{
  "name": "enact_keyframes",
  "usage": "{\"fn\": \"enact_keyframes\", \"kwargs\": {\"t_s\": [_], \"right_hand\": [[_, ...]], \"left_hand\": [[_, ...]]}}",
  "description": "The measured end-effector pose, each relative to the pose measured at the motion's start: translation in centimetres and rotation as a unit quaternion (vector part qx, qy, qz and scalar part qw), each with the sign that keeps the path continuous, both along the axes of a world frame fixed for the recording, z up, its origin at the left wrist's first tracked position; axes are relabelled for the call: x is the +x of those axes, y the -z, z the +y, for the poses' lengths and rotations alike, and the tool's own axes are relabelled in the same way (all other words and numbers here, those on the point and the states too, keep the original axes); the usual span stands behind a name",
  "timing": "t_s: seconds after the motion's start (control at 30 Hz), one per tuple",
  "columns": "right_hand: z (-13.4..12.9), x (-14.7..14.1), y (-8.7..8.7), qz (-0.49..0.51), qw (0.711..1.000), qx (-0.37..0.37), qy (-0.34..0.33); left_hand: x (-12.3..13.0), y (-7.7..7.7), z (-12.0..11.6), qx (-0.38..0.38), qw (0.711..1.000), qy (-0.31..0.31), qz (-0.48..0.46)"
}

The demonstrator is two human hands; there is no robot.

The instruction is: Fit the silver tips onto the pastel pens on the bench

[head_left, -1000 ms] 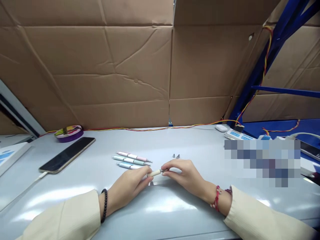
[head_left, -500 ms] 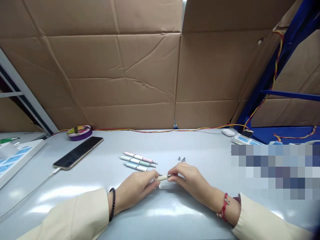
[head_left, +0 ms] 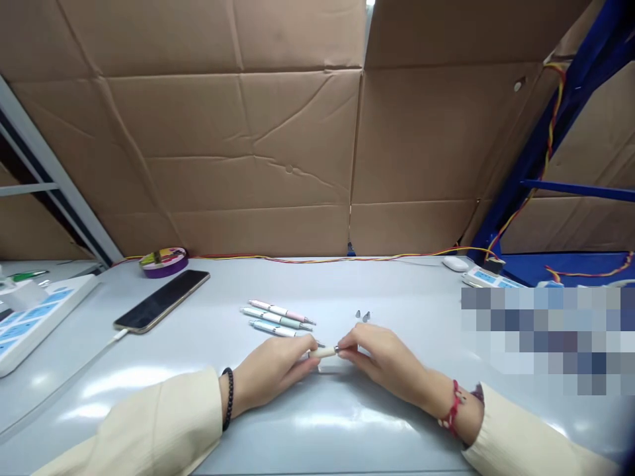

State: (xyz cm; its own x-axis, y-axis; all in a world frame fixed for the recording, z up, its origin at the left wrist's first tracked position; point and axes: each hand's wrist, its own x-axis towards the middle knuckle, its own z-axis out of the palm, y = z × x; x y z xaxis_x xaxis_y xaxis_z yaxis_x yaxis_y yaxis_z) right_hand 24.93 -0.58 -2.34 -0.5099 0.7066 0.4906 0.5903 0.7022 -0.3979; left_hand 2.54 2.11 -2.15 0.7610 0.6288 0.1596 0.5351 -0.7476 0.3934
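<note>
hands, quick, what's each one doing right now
left hand: closed on the cream pen.
right hand: pinching the pen's metal tip end.

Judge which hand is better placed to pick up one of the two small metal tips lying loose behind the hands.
Right, probably. The right hand lies just in front of the metal tips, while the left hand sits farther off, gripping the cream pen.
</note>
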Motion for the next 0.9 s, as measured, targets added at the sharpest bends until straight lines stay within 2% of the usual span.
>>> {"fn": "enact_keyframes", "kwargs": {"t_s": [0.13, 0.33, 0.53, 0.7, 0.9], "right_hand": [[0.15, -0.16, 0.36, -0.041, 0.999, 0.0, 0.019], [0.12, -0.2, 0.24, -0.112, 0.992, 0.049, 0.019], [0.26, -0.06, 0.3, -0.127, 0.992, -0.005, -0.027], [0.06, -0.09, 0.03, -0.084, 0.996, -0.031, 0.016], [0.37, -0.43, 0.88, -0.131, 0.991, -0.019, 0.032]], "left_hand": [[0.08, -0.05, -0.04, 0.023, 0.999, 0.012, 0.019], [0.01, -0.2, -0.1, 0.007, 1.0, 0.016, -0.016], [-0.01, -0.28, -0.19, 0.039, 0.999, 0.031, 0.005], [0.03, -0.24, -0.15, 0.061, 0.998, 0.019, 0.017], [-0.01, -0.05, 0.04, 0.108, 0.994, 0.017, 0.028]]}}
